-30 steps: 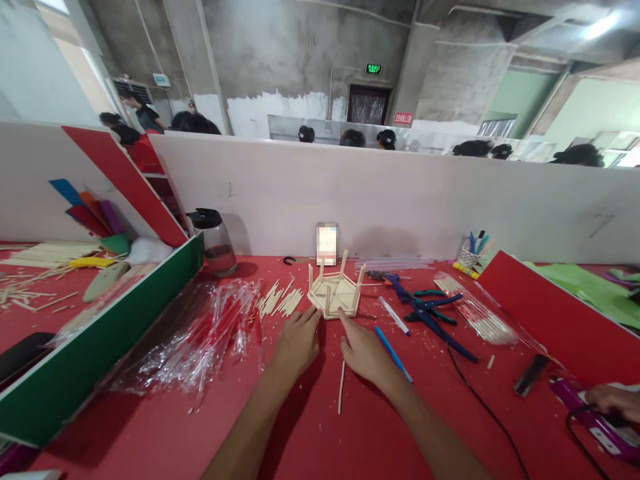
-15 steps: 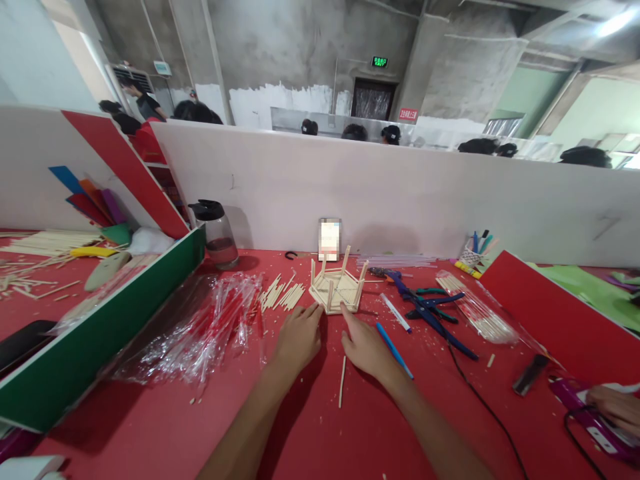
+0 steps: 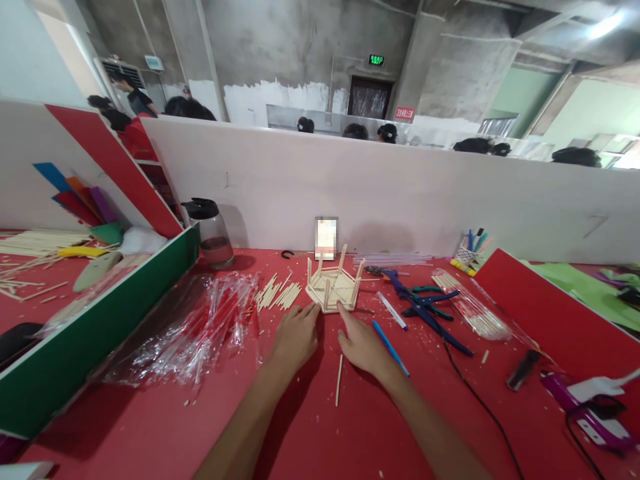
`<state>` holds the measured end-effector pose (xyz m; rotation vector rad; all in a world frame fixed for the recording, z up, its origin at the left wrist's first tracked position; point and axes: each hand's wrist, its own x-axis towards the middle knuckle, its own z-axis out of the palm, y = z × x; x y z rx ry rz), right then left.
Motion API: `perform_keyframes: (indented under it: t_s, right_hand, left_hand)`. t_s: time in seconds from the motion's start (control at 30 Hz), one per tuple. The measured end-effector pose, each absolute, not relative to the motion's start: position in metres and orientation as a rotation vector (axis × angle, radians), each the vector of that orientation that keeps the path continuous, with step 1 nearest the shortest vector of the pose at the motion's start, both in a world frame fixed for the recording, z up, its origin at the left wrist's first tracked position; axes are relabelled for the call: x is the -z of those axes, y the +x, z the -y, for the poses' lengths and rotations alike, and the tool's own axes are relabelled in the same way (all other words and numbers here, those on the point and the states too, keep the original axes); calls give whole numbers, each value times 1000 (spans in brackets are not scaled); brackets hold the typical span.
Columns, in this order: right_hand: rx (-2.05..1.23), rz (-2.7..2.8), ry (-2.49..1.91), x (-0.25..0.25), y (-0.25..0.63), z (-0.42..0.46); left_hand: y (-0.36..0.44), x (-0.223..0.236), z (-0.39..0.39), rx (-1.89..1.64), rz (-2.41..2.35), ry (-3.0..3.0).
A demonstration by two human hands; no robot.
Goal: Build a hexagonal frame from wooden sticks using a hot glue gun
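Observation:
A small six-sided tray-like frame of pale wooden sticks [image 3: 333, 309] stands on the red table, with upright posts at its corners. My left hand [image 3: 295, 335] lies at its front left, fingers stretched forward and the fingertips touching the base's edge. From the front right, my right hand [image 3: 364, 341] reaches in with the index finger extended onto the front edge, thumb apart and the other fingers partly hidden. A loose wooden stick [image 3: 339, 381] lies between my forearms. Short cut sticks [image 3: 287, 295] are piled left of the frame.
Clear plastic wrappers [image 3: 220, 320] spread left, near a jug [image 3: 214, 237]. To the right lie a white marker [image 3: 391, 311], blue pen [image 3: 391, 348], blue-handled pliers [image 3: 440, 321], bagged sticks [image 3: 475, 310] and a purple power strip [image 3: 590, 417]. A phone [image 3: 327, 238] leans on the partition.
The view has shifted slightly, moving everything a little left. My hands keep nearly the same place at the frame. Another person's hand at the power strip has gone, and a plug shows there.

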<state>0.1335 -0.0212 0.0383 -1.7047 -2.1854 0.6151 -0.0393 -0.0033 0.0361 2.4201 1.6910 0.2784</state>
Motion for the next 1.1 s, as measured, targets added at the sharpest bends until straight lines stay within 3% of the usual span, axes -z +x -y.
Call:
perform_keyframes:
  t_s: [1.1]
  right_hand:
    - [-710,2137,-1617,-36,136,19]
  left_hand:
    - [-39,-37,4,-318,-1675,2413]
